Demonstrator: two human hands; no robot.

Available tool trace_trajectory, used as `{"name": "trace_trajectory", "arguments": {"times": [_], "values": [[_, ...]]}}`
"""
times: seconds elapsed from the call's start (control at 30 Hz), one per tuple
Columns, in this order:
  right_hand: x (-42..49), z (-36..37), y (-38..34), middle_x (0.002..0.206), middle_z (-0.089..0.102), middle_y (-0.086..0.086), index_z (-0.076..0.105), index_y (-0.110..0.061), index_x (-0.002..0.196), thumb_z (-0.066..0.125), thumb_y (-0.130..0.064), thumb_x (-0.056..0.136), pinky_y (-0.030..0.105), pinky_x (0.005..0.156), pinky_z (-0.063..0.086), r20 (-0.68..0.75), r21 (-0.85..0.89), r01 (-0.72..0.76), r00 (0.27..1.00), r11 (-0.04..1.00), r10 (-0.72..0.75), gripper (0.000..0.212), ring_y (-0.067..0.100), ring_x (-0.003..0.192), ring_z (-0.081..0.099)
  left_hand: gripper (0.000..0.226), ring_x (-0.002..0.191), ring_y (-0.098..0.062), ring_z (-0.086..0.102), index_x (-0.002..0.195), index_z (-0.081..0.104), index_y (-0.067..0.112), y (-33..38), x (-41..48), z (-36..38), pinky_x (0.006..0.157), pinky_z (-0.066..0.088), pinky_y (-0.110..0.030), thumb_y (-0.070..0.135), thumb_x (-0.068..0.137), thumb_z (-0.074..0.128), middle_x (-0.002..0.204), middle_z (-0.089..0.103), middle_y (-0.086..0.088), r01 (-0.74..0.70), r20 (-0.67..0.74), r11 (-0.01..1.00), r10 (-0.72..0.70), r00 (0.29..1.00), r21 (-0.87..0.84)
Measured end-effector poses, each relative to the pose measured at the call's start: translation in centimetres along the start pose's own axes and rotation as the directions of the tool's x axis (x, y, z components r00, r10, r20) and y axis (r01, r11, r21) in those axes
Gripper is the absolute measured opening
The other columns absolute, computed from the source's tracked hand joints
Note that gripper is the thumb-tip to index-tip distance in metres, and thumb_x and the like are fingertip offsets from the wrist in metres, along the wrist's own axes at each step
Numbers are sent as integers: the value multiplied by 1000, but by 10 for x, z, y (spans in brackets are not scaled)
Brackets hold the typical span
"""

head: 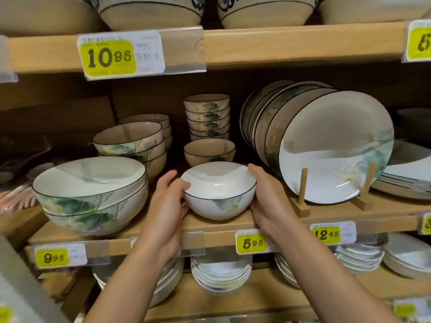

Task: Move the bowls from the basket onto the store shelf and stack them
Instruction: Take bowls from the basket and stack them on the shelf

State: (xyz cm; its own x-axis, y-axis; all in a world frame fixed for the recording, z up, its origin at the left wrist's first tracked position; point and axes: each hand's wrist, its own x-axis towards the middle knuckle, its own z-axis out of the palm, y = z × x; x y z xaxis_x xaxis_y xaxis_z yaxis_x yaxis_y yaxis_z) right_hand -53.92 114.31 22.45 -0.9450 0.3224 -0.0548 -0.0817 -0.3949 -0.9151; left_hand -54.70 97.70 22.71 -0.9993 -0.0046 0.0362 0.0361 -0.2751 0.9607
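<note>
Wooden store shelf (205, 229), with a white black-rimmed ceramic bowl (219, 199) with a green leaf print at its front edge.
Left hand (168, 201) and right hand (263, 201) curl round its opposite sides; best lift it level, then lower it squarely into the lone matching bowl (209, 151) just behind.

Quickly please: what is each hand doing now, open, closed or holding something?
Left hand: holds the white bowl by its left side.
Right hand: holds the same bowl by its right side.

White black-rimmed bowl (219, 194), leaf motif, upright at shelf (210, 229) front.
</note>
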Motion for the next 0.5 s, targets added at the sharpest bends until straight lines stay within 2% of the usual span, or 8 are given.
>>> {"name": "trace_trajectory", "arguments": {"times": [0.07,0.17,0.2,0.27,0.33,0.4,0.5], "values": [[-3,-3,7,110,72,2,65,-20,115,53,-34,93,36,95,50,28,1,59,998,998,-59,30,19,106,66,36,100,-13,65,122,59,21,3,2,3,84,53,-31,10,91,46,110,69,-4,26,72,999,-29,997,36],[-13,-2,15,123,62,-7,51,-33,132,57,-45,77,36,98,48,55,-134,148,988,980,-141,57,13,113,59,31,107,-12,65,121,60,27,-4,-1,2,93,52,-34,18,95,47,116,70,1,7,97,999,-11,995,45],[-12,-1,15,125,59,-9,47,-36,134,56,-43,77,36,99,47,49,-175,158,987,972,-151,59,13,114,57,32,109,-12,64,125,58,29,-6,-4,1,98,50,-36,23,95,48,118,69,3,-4,89,999,-1,996,53],[-7,1,10,126,57,-7,49,-32,134,54,-36,87,35,99,46,39,-187,127,992,974,-122,47,14,114,56,40,111,-10,63,130,52,35,-12,-12,-3,100,47,-35,35,90,53,118,68,8,-28,80,996,21,997,85],[-3,-2,2,125,61,-2,57,-23,125,50,-32,96,35,98,47,22,-133,80,997,988,-78,31,15,112,59,42,101,-3,66,125,51,36,-13,-18,-9,93,48,-28,40,83,57,112,70,9,-46,86,998,41,995,49],[-2,-9,1,122,65,3,58,-19,128,49,-35,98,40,102,46,-8,-66,57,998,996,-57,35,18,112,61,39,95,-2,68,118,53,34,-8,-16,-13,87,49,-26,37,80,59,111,67,2,-46,61,999,48,997,-23],[-10,-8,11,123,64,-6,54,-29,131,55,-52,84,38,99,47,-29,-124,124,991,985,-128,52,14,114,59,42,108,-13,62,131,49,24,5,1,-8,97,49,-34,27,89,55,117,63,-4,-19,37,1000,20,999,-23]]}}
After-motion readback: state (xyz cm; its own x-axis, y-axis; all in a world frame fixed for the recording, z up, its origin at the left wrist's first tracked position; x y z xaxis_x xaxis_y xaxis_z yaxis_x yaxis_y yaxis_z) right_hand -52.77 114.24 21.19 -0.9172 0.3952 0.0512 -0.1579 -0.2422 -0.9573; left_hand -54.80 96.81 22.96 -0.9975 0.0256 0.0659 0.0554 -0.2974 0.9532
